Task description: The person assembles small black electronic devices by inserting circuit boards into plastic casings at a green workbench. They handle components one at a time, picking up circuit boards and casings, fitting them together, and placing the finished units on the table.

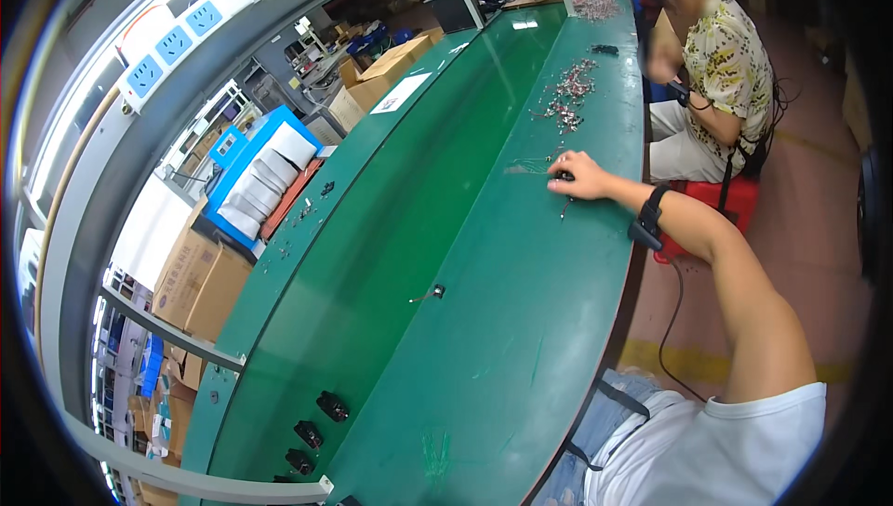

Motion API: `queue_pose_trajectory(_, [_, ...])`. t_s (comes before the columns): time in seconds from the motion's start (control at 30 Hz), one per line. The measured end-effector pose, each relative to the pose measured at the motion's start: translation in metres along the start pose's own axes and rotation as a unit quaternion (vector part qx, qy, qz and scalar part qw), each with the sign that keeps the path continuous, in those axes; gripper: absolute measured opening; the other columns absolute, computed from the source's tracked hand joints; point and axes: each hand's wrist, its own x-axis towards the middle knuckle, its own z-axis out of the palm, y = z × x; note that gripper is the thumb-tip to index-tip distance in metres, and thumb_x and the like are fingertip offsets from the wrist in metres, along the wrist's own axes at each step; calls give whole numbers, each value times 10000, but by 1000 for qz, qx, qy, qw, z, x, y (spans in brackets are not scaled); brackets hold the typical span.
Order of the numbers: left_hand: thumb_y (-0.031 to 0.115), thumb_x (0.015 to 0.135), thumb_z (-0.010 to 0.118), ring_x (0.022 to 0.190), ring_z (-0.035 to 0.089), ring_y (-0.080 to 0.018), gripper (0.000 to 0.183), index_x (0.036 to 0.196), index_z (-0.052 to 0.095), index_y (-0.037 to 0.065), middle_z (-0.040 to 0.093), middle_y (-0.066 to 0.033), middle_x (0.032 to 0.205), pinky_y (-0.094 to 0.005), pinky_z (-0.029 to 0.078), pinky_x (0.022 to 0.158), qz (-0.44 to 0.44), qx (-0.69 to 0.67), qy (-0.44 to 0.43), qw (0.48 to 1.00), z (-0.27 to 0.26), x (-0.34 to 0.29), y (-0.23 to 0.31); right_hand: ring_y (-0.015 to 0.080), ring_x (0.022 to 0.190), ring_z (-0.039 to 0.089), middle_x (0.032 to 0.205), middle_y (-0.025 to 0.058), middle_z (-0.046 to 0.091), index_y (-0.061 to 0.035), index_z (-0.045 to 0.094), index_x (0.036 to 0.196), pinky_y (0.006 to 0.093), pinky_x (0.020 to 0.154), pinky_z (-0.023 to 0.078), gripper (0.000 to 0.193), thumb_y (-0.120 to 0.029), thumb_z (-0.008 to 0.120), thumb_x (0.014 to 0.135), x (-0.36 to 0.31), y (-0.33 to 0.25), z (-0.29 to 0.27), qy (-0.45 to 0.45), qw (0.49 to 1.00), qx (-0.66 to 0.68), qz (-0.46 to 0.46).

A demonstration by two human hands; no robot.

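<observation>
R hand (579, 178), right of center in upper half of frame, is palm-down just over the green bench (521, 320), fingers bent & mostly closed, thumb + fingertips around a small blk part (565, 175); can't tell if the part's lifted or touching the bench. L hand's out of view, so can't tell its state. Blk wristband (650, 218) on R wrist, w/ dark cable (662, 348) hanging below at right. Just above the hand, upper center-right: loose pile of small wired parts (569, 89), w/ a 2nd pile (600, 6) farther up by top edge. Near mid-frame, 1 small blk module (438, 292) w/ a short wire lies apart. Lower L: 3 chunky blk parts (332, 406) in a slanting row. Upper L side: blue bin (217, 212) w/ whitish bags (270, 180), cardboard box (197, 278) below it, white socket strip (172, 47) w/ 3 blue outlets above. Upper R: co-worker (730, 69) in patterned shirt, seated on red stool (744, 204) beside bench edge.
</observation>
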Motion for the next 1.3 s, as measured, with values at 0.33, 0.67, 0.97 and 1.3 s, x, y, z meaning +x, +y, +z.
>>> queue_pose_trajectory(0.33, [102,736,801,1008,617,-367,385,1045,597,-3,618,-210,1141,-434,508,864,129,-244,-160,948,36,27,76,305,884,640,1028,106,596,-125,651,987,442,754,544,239,-337,669,877,-11,-151,54,-162,962,53,-211])
queue_pose_trajectory(0.67, [22,816,774,823,615,-111,409,1136,525,-26,592,-77,1020,-237,510,729,-98,-391,-232,885,86,63,80,329,881,664,996,124,635,-117,685,970,445,767,545,269,-371,666,884,10,-265,131,-220,919,56,-322])
queue_pose_trajectory(0.97, [23,784,806,913,630,-131,496,1178,505,8,639,-82,1036,-258,521,817,-197,-453,-186,849,130,87,45,272,876,682,1054,157,683,-46,632,1242,390,821,537,409,-323,632,941,-61,-341,135,-338,799,302,-395])
queue_pose_trajectory(1.3, [20,874,715,1005,624,-144,480,1294,487,-27,636,-119,1136,-271,517,877,-283,-506,-224,783,139,75,32,250,1026,643,1372,140,484,-101,584,1322,341,885,528,504,-16,588,825,-68,-333,109,-372,795,363,-314])
